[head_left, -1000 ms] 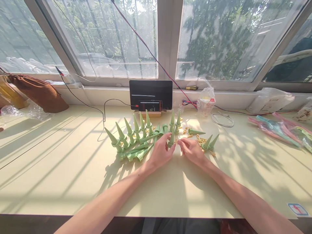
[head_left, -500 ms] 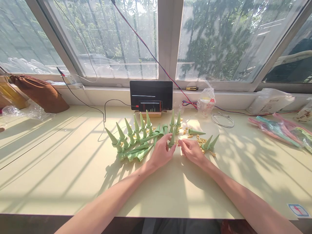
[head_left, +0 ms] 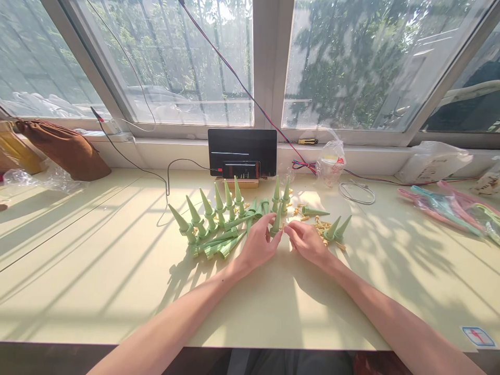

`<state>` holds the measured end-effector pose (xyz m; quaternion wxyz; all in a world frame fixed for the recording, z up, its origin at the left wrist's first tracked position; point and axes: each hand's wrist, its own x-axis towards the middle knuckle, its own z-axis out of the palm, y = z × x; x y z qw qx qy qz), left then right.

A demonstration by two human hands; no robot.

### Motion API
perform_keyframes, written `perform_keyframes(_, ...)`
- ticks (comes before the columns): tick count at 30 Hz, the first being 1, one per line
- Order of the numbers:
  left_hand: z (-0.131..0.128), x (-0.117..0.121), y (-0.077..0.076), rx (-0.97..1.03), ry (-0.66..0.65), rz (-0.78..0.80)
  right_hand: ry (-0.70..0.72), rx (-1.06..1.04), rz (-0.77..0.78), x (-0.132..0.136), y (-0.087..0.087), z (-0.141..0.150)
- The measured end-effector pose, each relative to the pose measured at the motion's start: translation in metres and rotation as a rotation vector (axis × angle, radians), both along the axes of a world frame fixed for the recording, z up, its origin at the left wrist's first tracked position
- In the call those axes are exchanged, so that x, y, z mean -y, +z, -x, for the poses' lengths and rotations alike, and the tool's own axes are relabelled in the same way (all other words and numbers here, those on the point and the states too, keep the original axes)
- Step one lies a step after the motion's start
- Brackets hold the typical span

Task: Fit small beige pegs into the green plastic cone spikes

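Note:
My left hand (head_left: 261, 240) is closed around the lower part of a green plastic spike (head_left: 277, 221), which stands point up. Fingers pinched, my right hand (head_left: 307, 239) is just to the right of it, with a small yellow peg (head_left: 283, 227) at its fingertips beside the spike's base. Whether the peg is inside the base I cannot tell. Several more green spikes (head_left: 209, 211) stand in a slanting row at the left. In front of them lie several loose green tubes (head_left: 219, 244). Beyond my right hand is a pile of yellow pegs (head_left: 321, 226), near two short green cones (head_left: 338, 229).
A tablet (head_left: 242, 148) with a phone (head_left: 241, 170) in front leans at the back of the table (head_left: 117, 291). Further right are a cup in a plastic bag (head_left: 330, 164), a coiled cable (head_left: 357, 192) and pink and teal plastic packs (head_left: 443, 205). A brown pouch (head_left: 66, 151) lies at far left.
My right hand has shifted slightly left, bringing the yellow peg closer to the spike. My left hand keeps its hold in the same place.

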<state>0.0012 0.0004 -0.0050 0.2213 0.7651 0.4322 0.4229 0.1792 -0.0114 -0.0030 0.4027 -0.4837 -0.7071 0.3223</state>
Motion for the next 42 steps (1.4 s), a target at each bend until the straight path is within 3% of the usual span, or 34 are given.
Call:
perform_keyframes(9, -0.0001, 0.0008, -0.0003, 0.009, -0.015, 0.015, -0.045, 0.086, -0.011, -0.0015, -0.0001, -0.0004)
perform_keyframes(24, -0.0005, -0.0004, 0.0005, -0.005, 0.009, -0.003, 0.006, -0.008, -0.017, -0.0024, -0.0032, -0.001)
perform_keyframes(42, -0.0004, 0.002, 0.0028, -0.003, -0.048, 0.008, -0.033, 0.093, 0.011, -0.0025, -0.0028, -0.0016)
